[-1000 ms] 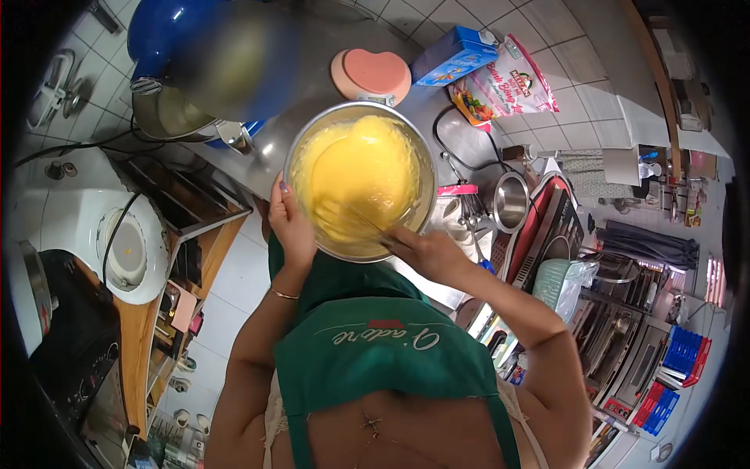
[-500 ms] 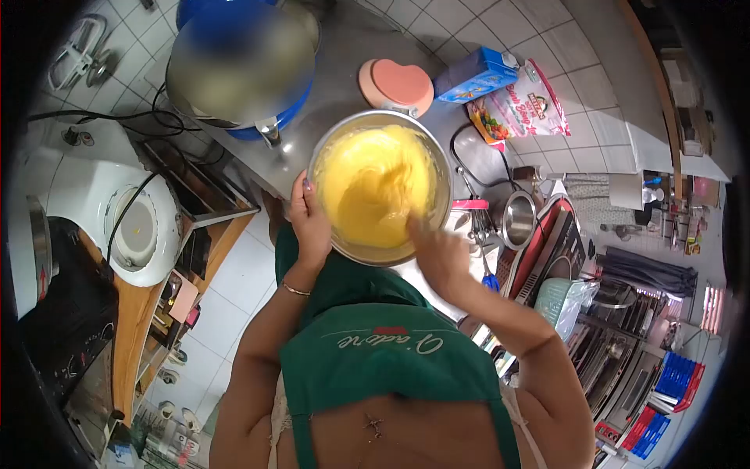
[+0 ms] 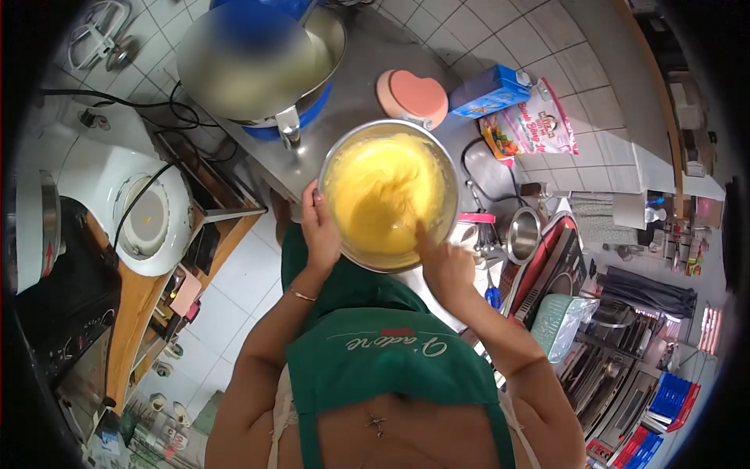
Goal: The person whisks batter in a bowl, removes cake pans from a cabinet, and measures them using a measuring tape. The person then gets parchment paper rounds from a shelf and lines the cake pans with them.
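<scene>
A round metal mixing bowl [image 3: 448, 205] tilts toward me in front of my green apron [image 3: 383, 375]. Thick, smooth yellow batter [image 3: 379, 187] fills much of it, with swirl marks on the surface. My left hand [image 3: 319, 232] grips the bowl's left side, thumb near the rim and the other fingers hidden behind. At the lower right rim, my right hand [image 3: 448, 273] is closed, its index finger pointing down into the batter. Whatever it grips is hidden by the hand and the batter.
Behind the bowl, a metal counter [image 3: 351, 78] carries a large steel bowl [image 3: 332, 39], a pink heart-shaped item [image 3: 414, 95], a blue carton [image 3: 492, 91] and a pink flour bag [image 3: 531, 125]. Rightward are a small steel bowl [image 3: 524, 234] and blue-handled scissors [image 3: 492, 297].
The whole view has shifted slightly, with the bowl and counter items now further right and lower. My right hand has moved a little at the bowl's lower right; my left hand keeps its grip.
</scene>
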`<state>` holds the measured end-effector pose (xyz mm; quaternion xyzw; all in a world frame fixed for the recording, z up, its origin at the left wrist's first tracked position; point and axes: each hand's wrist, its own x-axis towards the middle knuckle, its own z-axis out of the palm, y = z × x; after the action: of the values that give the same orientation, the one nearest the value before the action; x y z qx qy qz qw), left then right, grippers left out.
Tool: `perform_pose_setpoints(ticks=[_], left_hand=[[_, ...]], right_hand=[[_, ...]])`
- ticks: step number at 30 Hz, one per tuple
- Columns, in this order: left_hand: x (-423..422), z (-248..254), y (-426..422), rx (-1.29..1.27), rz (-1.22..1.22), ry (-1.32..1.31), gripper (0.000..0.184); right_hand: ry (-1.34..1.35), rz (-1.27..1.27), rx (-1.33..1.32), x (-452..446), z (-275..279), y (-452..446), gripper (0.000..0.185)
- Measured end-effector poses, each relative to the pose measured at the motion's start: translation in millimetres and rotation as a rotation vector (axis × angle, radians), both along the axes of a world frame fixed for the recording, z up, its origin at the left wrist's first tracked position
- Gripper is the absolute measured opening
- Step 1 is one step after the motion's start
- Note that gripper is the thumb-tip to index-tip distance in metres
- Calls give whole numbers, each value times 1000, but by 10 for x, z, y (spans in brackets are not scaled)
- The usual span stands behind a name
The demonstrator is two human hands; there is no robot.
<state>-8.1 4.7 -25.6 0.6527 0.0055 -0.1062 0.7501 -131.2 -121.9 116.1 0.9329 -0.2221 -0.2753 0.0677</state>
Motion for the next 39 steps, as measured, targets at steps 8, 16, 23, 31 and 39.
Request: perform_pose_setpoints(ticks=[8,16,23,31,39], left_hand=[[-39,-28,13,13,-41,25,33],[194,-14,83,-306,-340,248,53],[41,236,100,-71,-323,191,51],[83,217,61,79,-298,112,48],[49,184,16,183,-263,16,49]], right_hand=[[-145,58,5,-67,-167,145,39],[-715,-208,418,128,-673,-417,37],[-547,-463,685,248,-556,-142,35],[-706,-376,555,397,-753,-218,32],[-569,-139,421,337,-773,-136,44]])
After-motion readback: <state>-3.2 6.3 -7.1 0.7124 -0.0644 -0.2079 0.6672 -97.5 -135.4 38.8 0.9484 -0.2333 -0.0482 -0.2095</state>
